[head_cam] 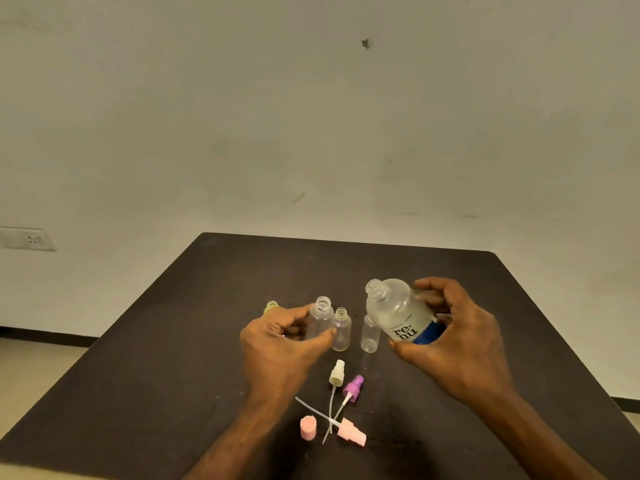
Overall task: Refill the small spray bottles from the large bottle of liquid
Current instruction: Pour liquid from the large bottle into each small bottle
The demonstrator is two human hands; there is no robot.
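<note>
Head view, nearest first: a ribbed pink cap and three plastic spray pumps, pink, purple and cream, lie with thin dip tubes crossed on the matte dark table. Left hand grips a clear open-necked small bottle standing upright. Right hand holds the frosted, blue-labelled large bottle, uncapped and tilted left, above the table. Two more clear small cylindrical bottles stand between the hands; a yellow-green bottle stands beyond the left hand.
</note>
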